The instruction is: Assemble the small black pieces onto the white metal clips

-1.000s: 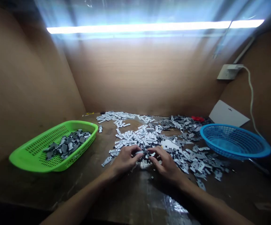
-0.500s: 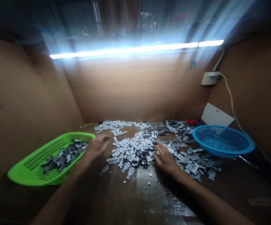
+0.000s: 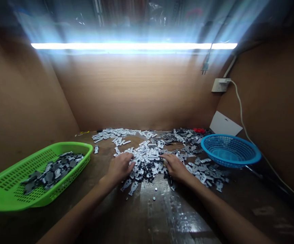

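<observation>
A heap of small flat grey-white plastic pieces [image 3: 147,152], mixed with small black parts [image 3: 147,169], lies on the brown table between my hands. My left hand [image 3: 120,166] is at the heap's left edge, fingers bent and thumb apart; I see nothing held in it. My right hand [image 3: 176,167] reaches into the heap's right side, fingers curled. A small yellowish spot shows by its thumb, but what it is stays hidden. Left of my left hand stands a green plastic basket [image 3: 85,159] holding dark and light grey pieces [image 3: 52,173].
A blue round basket [image 3: 230,162] stands on the right. More grey pieces [image 3: 208,173] spread before it, and darker ones [image 3: 187,135] lie behind. A red item [image 3: 199,130] and a white card [image 3: 224,123] are at the back. A cable [image 3: 240,112] hangs from a socket [image 3: 220,85].
My left hand has moved right, from beside the green basket to the heap. A single light piece now lies just right of the basket. My right hand stays at the heap. The view has shifted.
</observation>
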### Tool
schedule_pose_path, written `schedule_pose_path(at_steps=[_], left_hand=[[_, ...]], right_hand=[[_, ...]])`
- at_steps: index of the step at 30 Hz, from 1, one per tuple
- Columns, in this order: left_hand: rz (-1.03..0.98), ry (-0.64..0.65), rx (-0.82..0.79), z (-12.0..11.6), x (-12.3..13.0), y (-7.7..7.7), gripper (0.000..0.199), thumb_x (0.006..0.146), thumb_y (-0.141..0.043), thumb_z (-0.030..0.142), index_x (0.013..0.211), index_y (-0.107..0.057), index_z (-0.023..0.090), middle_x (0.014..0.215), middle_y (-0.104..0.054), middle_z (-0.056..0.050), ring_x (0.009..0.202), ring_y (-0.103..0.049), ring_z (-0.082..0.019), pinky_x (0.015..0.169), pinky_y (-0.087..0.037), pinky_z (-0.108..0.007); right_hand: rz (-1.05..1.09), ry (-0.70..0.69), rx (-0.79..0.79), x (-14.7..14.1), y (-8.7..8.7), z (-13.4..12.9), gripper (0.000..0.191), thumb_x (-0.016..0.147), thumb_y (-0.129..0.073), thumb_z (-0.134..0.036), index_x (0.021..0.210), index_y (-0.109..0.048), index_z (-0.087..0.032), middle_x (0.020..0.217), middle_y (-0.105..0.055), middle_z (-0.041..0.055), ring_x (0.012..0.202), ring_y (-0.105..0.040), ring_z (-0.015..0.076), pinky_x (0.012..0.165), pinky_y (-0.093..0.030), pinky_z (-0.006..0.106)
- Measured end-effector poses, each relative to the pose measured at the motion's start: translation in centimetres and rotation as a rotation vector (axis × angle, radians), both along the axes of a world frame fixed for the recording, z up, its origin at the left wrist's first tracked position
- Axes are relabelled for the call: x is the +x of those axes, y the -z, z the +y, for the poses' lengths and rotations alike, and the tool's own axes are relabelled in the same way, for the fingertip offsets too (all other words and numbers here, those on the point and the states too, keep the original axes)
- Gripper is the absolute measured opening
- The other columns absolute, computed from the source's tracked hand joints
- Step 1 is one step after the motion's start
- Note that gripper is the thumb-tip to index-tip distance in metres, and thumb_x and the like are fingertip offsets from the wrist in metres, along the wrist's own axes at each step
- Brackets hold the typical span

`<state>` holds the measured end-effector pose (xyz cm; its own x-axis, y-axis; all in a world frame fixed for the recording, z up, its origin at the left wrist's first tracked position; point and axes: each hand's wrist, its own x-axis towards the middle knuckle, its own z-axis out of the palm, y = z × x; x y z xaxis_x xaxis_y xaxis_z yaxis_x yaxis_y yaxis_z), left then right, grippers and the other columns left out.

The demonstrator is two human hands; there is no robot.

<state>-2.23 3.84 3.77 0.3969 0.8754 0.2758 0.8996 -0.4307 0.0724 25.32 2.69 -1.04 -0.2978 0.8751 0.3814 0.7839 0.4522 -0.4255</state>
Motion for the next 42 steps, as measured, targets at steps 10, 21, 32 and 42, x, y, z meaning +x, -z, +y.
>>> schedule_pose_path(at_steps=[10, 21, 32, 42], left_hand=[[-0.499, 0.229, -0.134, -1.6, 1.1, 1.6, 0.023, 0.084, -0.046, 0.032, 0.098, -0.06, 0.021, 0.097, -0.061, -0.008, 0.092, -0.055, -0.023, 0.083, -0.041, -0.034], [-1.118, 0.273, -1.234, -3.6, 2.7, 1.4, 0.042, 0.075, -0.06, 0.044, 0.105, -0.061, 0.014, 0.069, -0.062, -0.004, 0.058, -0.057, -0.01, 0.052, -0.04, -0.018], [-1.273, 0.153, -0.868, -2.8, 3.1, 2.7, 0.033, 0.069, -0.068, 0.035, 0.092, -0.057, 0.015, 0.072, -0.064, -0.003, 0.067, -0.063, -0.015, 0.062, -0.048, -0.024], [-1.082, 0.13, -1.074, -2.9, 2.8, 3.2, 0.028, 0.068, -0.068, 0.036, 0.074, -0.053, 0.013, 0.065, -0.065, -0.005, 0.059, -0.064, -0.016, 0.053, -0.047, -0.024]], right_hand=[[0.039, -0.053, 0.014, -0.6, -0.7, -0.4, 0.019, 0.082, -0.054, -0.016, 0.092, -0.068, -0.021, 0.092, -0.06, 0.0065, 0.091, -0.054, 0.0198, 0.081, -0.042, 0.032], [0.322, -0.371, 0.003, -5.0, -2.6, -4.9, 0.018, 0.085, -0.05, -0.022, 0.094, -0.066, -0.024, 0.095, -0.059, 0.0064, 0.09, -0.055, 0.0178, 0.078, -0.044, 0.031], [0.683, -0.201, -0.666, -4.9, -1.3, -3.8, 0.029, 0.081, -0.053, -0.044, 0.078, -0.057, -0.016, 0.06, -0.055, -0.0019, 0.045, -0.046, 0.0083, 0.043, -0.035, 0.019], [0.397, -0.28, -0.534, -3.0, -2.1, -2.8, 0.023, 0.081, -0.054, -0.035, 0.077, -0.064, -0.015, 0.065, -0.06, 0.0001, 0.056, -0.051, 0.01, 0.053, -0.037, 0.02]])
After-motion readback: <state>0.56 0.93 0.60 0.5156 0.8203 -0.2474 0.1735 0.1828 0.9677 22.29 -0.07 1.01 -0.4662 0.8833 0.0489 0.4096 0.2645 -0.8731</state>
